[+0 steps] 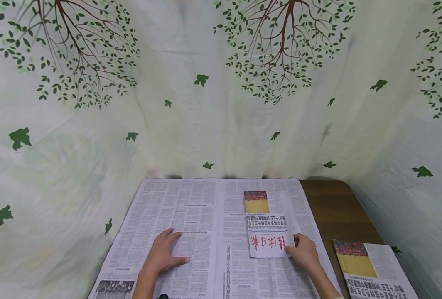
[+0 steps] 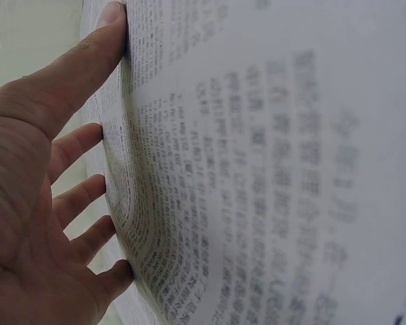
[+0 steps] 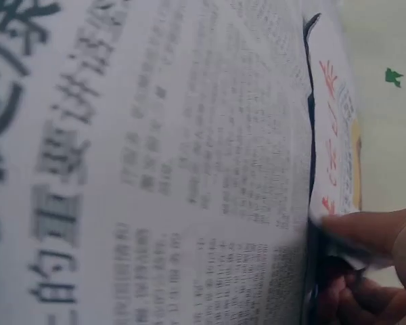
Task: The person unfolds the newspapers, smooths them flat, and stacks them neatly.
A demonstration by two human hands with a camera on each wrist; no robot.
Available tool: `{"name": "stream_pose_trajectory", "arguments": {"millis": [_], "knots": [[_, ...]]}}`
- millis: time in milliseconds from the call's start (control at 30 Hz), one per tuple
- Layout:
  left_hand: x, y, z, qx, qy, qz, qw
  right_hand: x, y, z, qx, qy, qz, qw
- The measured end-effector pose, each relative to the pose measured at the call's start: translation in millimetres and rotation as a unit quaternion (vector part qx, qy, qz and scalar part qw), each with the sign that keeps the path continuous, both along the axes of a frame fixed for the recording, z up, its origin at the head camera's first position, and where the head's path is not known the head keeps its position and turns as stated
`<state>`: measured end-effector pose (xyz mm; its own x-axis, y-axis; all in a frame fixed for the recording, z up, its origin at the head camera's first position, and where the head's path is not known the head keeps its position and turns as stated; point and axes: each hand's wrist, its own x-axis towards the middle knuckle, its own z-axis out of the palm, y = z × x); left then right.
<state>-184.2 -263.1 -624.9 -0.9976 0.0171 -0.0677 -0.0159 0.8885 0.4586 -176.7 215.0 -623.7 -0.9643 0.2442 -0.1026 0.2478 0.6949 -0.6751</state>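
A large newspaper (image 1: pixel 191 207) lies spread flat across the table, and my left hand (image 1: pixel 161 259) rests on its left half with thumb and fingers spread. In the left wrist view the fingertips of that hand (image 2: pixel 61 169) touch the printed sheet. On the right half lies a folded newspaper (image 1: pixel 267 226) with red title characters and a yellow and red picture, upside down to me. My right hand (image 1: pixel 305 254) pinches its near right corner, thumb on top. The right wrist view shows the thumb (image 3: pixel 365 230) over the folded paper, with a dark edge beneath; the other fingers are partly hidden.
Another folded newspaper (image 1: pixel 374 265) with the same kind of picture lies at the right. Brown wooden tabletop (image 1: pixel 333 211) shows along that side. A small black round thing (image 1: pixel 163 296) is at the bottom edge. Leaf-patterned curtains (image 1: pixel 221 104) hang behind and at both sides.
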Motion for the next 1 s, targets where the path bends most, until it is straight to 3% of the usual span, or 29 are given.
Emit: {"name": "stream_pose_trajectory", "arguments": {"millis": [267, 367, 533, 1000], "knots": [[-0.9, 0, -0.5, 0.0, 0.002, -0.002, 1.0, 4.3, 8, -5.4, -0.049, 0.032, -0.037, 0.998], [-0.9, 0, -2.1, -0.001, 0.0, 0.0, 1.0, 6.1, 13, -5.6, -0.065, 0.022, -0.043, 0.997], [-1.1, 0, -3.1, -0.001, 0.002, -0.001, 1.0, 5.7, 18, -6.9, -0.098, -0.004, -0.034, 0.995], [0.3, 0, -0.1, -0.003, 0.0, -0.009, 1.0, 2.6, -1, -8.8, -0.103, 0.009, 0.018, 0.994]]}}
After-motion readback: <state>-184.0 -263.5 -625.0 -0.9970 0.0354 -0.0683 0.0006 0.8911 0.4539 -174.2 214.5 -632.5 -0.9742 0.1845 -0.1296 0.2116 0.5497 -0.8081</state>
